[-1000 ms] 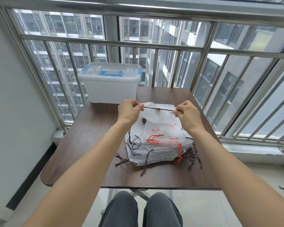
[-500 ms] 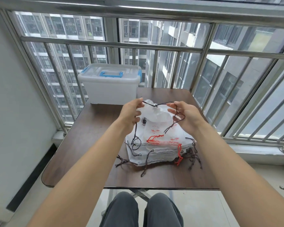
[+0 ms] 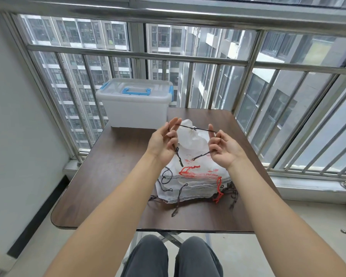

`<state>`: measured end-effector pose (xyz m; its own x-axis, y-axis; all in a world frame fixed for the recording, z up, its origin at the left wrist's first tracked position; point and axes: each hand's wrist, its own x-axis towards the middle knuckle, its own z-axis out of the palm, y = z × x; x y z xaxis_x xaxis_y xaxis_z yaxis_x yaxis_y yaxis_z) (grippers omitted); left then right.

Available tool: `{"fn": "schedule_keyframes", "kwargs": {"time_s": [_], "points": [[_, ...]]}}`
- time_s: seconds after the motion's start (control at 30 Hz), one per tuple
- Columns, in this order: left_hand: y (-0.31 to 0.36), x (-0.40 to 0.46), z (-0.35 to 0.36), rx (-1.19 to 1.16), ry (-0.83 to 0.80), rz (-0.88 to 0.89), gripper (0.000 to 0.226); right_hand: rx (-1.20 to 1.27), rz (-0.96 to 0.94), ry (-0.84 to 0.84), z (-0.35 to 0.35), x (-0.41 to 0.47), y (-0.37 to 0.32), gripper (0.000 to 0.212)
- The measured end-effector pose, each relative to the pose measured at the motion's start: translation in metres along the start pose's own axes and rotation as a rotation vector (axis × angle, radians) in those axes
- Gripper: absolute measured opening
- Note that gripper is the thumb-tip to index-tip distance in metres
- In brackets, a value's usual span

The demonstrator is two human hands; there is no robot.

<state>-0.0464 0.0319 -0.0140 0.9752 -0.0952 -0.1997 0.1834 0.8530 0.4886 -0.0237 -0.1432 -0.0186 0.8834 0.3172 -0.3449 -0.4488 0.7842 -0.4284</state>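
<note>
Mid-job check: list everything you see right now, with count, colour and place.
dark cord: one, dark brown, knotted, stretched between both hands above the table
white pouch: one, white, gathered at the cord's knot, over the stack
bag stack: one pile, number of bags unclear, white with red print, dark and red drawstrings, mid-table
storage box: one, translucent white, blue handle and clasps, lid on, far left of table
table: one, dark brown, against the railing
railing: one, steel, behind the table
knees: two, grey trousers, below the near table edge
left hand: one, pinches the cord's left part
right hand: one, pinches the cord's right part
</note>
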Motion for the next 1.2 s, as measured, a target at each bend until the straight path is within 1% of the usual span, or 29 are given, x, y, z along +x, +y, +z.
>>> {"fn": "schedule_keyframes", "kwargs": {"time_s": [0.07, 0.1, 0.17, 0.27, 0.33, 0.43, 0.53, 0.63, 0.7, 0.8, 0.87, 0.93, 1.07, 1.17, 1.2], "points": [[-0.005, -0.001, 0.002, 0.007, 0.006, 0.015, 0.026, 0.053, -0.017, -0.016, 0.000, 0.002, 0.003, 0.031], [-0.008, -0.001, 0.003, 0.061, 0.018, 0.038, 0.025, 0.048, -0.039, -0.017, 0.002, 0.003, 0.005, 0.027], [-0.012, -0.002, 0.006, 0.294, 0.034, 0.112, 0.023, -0.044, -0.106, 0.000, 0.008, 0.002, 0.008, 0.019], [-0.016, -0.006, 0.012, 0.735, 0.042, 0.239, 0.022, -0.304, -0.233, 0.062, 0.019, -0.004, 0.013, 0.013], [-0.016, -0.007, 0.014, 0.879, 0.030, 0.312, 0.024, -0.441, -0.295, 0.107, 0.023, -0.005, 0.015, 0.014], [-0.017, -0.008, 0.017, 0.946, -0.065, 0.323, 0.028, -0.540, -0.356, 0.116, 0.027, -0.005, 0.016, 0.018], [-0.014, -0.009, 0.015, 1.061, -0.161, 0.274, 0.042, -0.502, -0.363, 0.046, 0.030, -0.006, 0.015, 0.017], [-0.013, -0.012, 0.015, 1.181, -0.239, 0.255, 0.045, -0.544, -0.353, -0.016, 0.031, -0.009, 0.014, 0.018], [-0.014, -0.016, 0.019, 1.217, -0.268, 0.298, 0.045, -0.620, -0.371, -0.003, 0.033, -0.010, 0.014, 0.015], [-0.013, -0.019, 0.023, 1.251, -0.272, 0.387, 0.036, -0.733, -0.396, 0.075, 0.037, -0.013, 0.015, 0.014], [-0.011, -0.019, 0.023, 1.266, -0.263, 0.410, 0.020, -0.802, -0.402, 0.098, 0.037, -0.013, 0.013, 0.014], [-0.010, -0.017, 0.021, 1.287, -0.254, 0.409, 0.003, -0.859, -0.402, 0.078, 0.035, -0.011, 0.011, 0.008], [-0.011, -0.009, 0.016, 1.371, -0.233, 0.412, 0.015, -1.014, -0.422, 0.042, 0.033, -0.007, 0.009, 0.006], [-0.011, -0.006, 0.015, 1.466, -0.213, 0.425, 0.023, -1.136, -0.398, 0.006, 0.034, -0.007, 0.009, 0.016], [-0.011, -0.006, 0.015, 1.489, -0.206, 0.431, 0.022, -1.160, -0.387, -0.012, 0.035, -0.009, 0.008, 0.018]]}}
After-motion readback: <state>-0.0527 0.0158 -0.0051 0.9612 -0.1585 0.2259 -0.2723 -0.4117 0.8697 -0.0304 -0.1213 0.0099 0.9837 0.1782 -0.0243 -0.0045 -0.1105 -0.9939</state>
